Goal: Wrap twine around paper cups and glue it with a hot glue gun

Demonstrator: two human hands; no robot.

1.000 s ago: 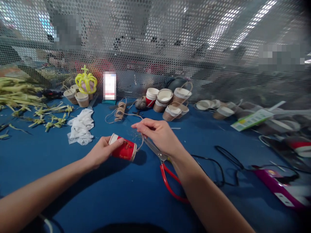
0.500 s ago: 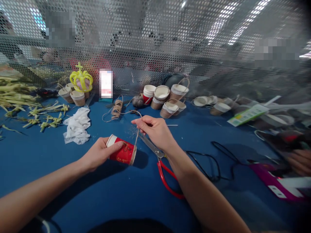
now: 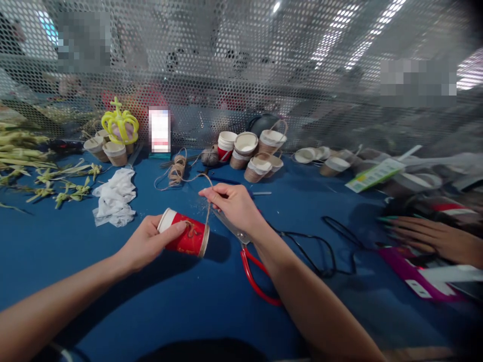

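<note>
Overhand, the right hand (image 3: pixel 234 203) pinches twine (image 3: pixel 208 211); the left hand (image 3: pixel 148 242) clasps a red cup (image 3: pixel 189 240).

Strip lights (image 3: pixel 375 33) glare above while edges blur.

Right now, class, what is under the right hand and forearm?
Beneath the right hand and forearm, scissors lie on the blue table; part of the blades and red handles show. The rest of the scissors, and whatever else the arm covers, cannot be seen.
</note>
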